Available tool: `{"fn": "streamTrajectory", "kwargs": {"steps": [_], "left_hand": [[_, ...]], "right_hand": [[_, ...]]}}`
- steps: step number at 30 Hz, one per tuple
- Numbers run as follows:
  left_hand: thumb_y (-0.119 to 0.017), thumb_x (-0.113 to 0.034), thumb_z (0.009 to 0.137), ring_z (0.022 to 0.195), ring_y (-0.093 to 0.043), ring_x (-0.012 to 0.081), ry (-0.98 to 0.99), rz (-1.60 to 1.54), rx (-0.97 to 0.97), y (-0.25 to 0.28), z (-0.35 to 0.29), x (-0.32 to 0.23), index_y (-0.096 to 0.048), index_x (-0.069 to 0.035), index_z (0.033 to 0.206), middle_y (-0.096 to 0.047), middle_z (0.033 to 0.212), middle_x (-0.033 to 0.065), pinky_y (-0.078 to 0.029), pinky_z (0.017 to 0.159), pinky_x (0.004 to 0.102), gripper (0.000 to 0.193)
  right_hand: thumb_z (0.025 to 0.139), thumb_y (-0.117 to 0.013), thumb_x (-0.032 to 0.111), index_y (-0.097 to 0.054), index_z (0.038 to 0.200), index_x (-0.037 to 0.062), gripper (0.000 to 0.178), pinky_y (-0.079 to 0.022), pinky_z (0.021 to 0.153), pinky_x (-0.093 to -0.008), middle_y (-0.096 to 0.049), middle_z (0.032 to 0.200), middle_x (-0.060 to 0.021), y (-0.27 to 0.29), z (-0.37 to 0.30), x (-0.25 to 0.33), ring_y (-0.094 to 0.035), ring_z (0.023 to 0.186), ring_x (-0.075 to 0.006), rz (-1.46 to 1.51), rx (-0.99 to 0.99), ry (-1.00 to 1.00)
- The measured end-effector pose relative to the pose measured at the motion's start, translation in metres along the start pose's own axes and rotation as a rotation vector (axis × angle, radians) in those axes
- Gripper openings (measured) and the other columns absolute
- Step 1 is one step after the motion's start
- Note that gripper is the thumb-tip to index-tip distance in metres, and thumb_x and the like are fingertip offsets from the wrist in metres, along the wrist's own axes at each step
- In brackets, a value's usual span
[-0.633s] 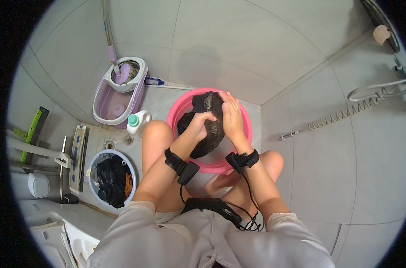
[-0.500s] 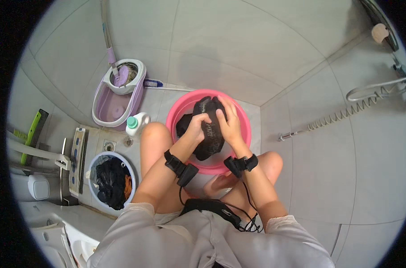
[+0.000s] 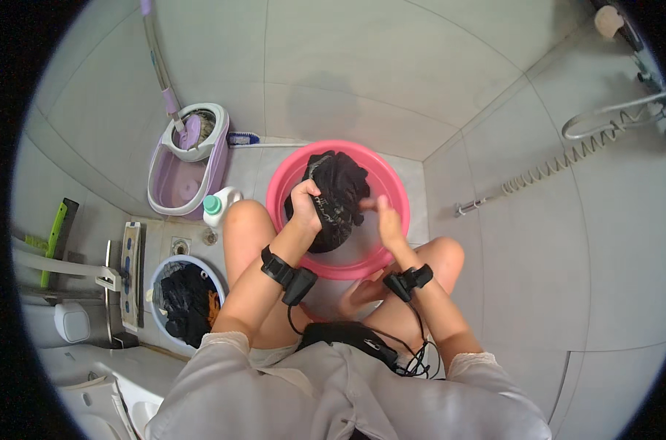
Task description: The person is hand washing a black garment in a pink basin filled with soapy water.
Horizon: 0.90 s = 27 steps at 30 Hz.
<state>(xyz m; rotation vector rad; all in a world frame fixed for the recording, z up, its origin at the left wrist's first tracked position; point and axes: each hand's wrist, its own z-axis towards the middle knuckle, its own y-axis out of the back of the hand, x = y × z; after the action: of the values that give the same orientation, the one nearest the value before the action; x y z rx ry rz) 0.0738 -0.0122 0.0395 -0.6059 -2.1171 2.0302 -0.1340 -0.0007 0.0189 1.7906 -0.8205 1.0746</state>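
A pink round basin (image 3: 400, 192) stands on the floor between my legs, with a bunched wet black garment (image 3: 341, 187) and some cloudy water inside. My left hand (image 3: 306, 207) is closed on the garment's left edge, where pale printed marks show. On the basin's right side, my right hand (image 3: 388, 226) is beside the cloth, holding nothing I can see. Its fingers point left toward the garment and are partly blurred. Black straps with small boxes and cables sit on both my wrists.
At left, a blue-rimmed basin (image 3: 222, 290) holds dark and orange clothes. A white bottle with a green cap (image 3: 212, 204) stands near my knee, behind it a purple mop bucket (image 3: 155, 192) and a brush (image 3: 243, 138). A coiled shower hose (image 3: 560, 163) hangs on the right wall.
My right hand has come off the garment and moved down and right. The garment has spread and turned in the basin, while my left hand has shifted slightly left, still gripping it.
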Motion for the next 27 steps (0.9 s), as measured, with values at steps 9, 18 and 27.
{"fn": "streamTrajectory", "kwargs": {"steps": [9, 18, 27], "left_hand": [[-0.042, -0.020, 0.060, 0.086, -0.057, 0.0304, -0.101, -0.043, -0.035, -0.005, -0.007, -0.008, -0.053, 0.003, 0.103, -0.057, 0.098, 0.0178, -0.045, 0.081, 0.0388, 0.050], [-0.048, -0.022, 0.069, 0.088, -0.057, 0.0318, -0.033, -0.062, 0.028, -0.012, -0.016, -0.017, -0.050, 0.004, 0.106, -0.057, 0.100, 0.0188, -0.046, 0.080, 0.0409, 0.046], [-0.054, -0.004, 0.069, 0.074, -0.061, 0.0272, 0.125, 0.128, 0.035, -0.002, -0.010, -0.015, -0.052, 0.005, 0.100, -0.059, 0.088, 0.0178, -0.051, 0.067, 0.0363, 0.032]], "right_hand": [[0.081, -0.044, 0.016, -0.028, 0.127, -0.0015, 0.052, -0.020, 0.101, -0.0376, -0.027, 0.132, -0.0204, -0.085, -0.017, 0.081, -0.024, 0.123, -0.0337, -0.410, -0.391, 0.770], [0.088, -0.027, 0.049, -0.027, 0.129, 0.0028, 0.062, -0.020, 0.100, -0.0319, -0.033, 0.131, -0.0071, -0.048, -0.004, -0.033, -0.028, 0.121, -0.0194, 0.500, -0.020, -0.016], [0.081, -0.053, 0.035, -0.031, 0.127, 0.0039, 0.060, -0.030, 0.097, -0.0358, -0.038, 0.127, -0.0094, -0.043, -0.003, 0.043, -0.038, 0.116, -0.0220, 1.171, 0.123, 0.272]]}}
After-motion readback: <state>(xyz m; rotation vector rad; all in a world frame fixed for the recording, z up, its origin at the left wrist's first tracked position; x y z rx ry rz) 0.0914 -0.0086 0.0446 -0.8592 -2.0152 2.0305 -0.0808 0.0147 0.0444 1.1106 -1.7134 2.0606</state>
